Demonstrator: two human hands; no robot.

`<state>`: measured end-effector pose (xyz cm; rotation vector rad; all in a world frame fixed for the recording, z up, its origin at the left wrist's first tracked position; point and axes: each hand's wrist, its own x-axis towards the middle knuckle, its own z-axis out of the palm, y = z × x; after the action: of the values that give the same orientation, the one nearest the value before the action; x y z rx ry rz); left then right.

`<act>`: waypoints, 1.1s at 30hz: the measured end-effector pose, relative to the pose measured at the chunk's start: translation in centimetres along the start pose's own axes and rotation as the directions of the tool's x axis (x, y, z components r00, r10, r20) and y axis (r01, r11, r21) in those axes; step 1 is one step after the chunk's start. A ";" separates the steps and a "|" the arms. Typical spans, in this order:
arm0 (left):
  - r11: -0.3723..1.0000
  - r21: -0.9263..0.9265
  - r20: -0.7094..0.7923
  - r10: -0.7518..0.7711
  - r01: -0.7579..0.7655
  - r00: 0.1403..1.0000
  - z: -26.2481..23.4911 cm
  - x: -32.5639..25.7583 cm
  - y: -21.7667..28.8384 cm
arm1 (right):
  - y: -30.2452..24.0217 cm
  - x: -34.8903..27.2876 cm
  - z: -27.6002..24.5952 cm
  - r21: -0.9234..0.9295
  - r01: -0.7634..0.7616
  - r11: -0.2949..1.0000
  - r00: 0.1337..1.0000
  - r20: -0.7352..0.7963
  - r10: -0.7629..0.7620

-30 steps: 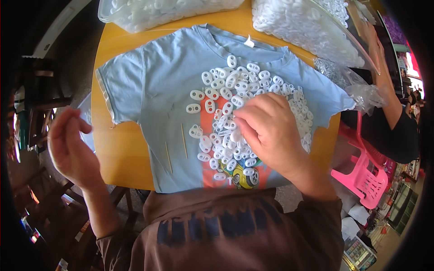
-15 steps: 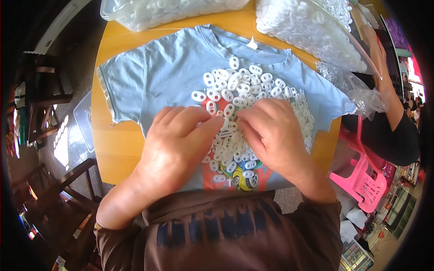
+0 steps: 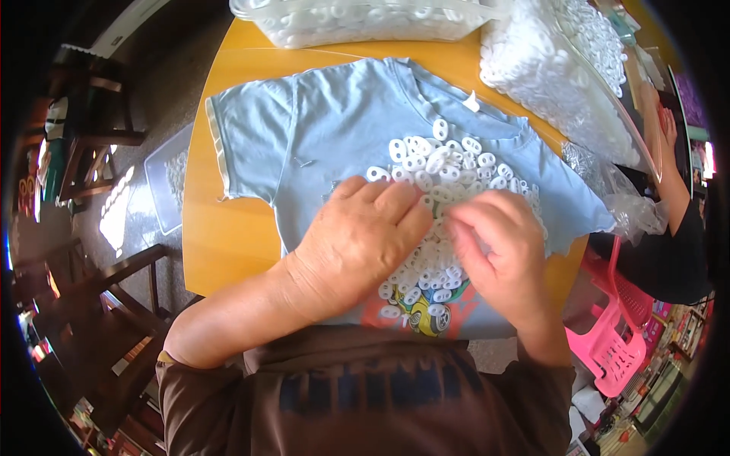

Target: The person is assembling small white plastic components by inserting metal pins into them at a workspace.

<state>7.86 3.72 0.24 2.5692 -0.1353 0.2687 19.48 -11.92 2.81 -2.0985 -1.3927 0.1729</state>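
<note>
A light blue T-shirt [image 3: 342, 114] lies spread out, with a loose pile of white oval plastic pieces [image 3: 437, 159], each with two holes, on its printed front. Over the pile's left side is my left hand [image 3: 369, 228], back upward and fingers curled; whatever is in them is hidden. Close to its right, my right hand [image 3: 502, 251] has thumb and fingers bent toward each other in a pinch above the pieces. Anything between those fingertips is too small to make out. Small thin metal bits [image 3: 303, 162] lie on the shirt beyond my left hand.
The shirt covers a yellow wooden table [image 3: 228, 251]. At the far edge stands a clear tub [image 3: 365, 26] of white pieces, with a large clear bag [image 3: 555, 83] of them to its right. Another person's arm [image 3: 669, 175] is at right, above a pink plastic chair [image 3: 612, 349].
The whole view has shifted, so the table sits farther right and lower. My left hand has turned more back-up and moved forward over the pile, its fingers curling under. My right hand remains pinched nearby.
</note>
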 end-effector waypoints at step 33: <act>0.075 -0.978 0.046 -0.830 0.194 0.555 -2.9 -10.2 -0.5 | -3.6 8.3 6.9 -0.085 0.486 0.870 0.840 0.323 -0.437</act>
<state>-2.47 6.13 0.19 1.0445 0.7522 0.4429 17.34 -0.89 1.03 -1.8399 -2.1214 0.1803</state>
